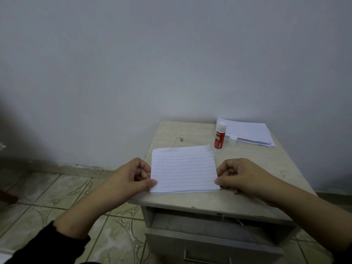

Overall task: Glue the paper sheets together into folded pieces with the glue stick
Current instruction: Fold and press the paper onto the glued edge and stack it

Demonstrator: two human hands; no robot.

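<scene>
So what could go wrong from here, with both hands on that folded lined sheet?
1. The glue stick stands upright and uncapped just past the folded sheet; lifting the paper could knock it over.
2. Its cap lies loose nearby and could roll away.
3. The sheet's far right corner curls up, so the layers may bond misaligned.

folded paper (183, 169): white, blue-ruled | glue stick (219, 138): red, white cap
</scene>
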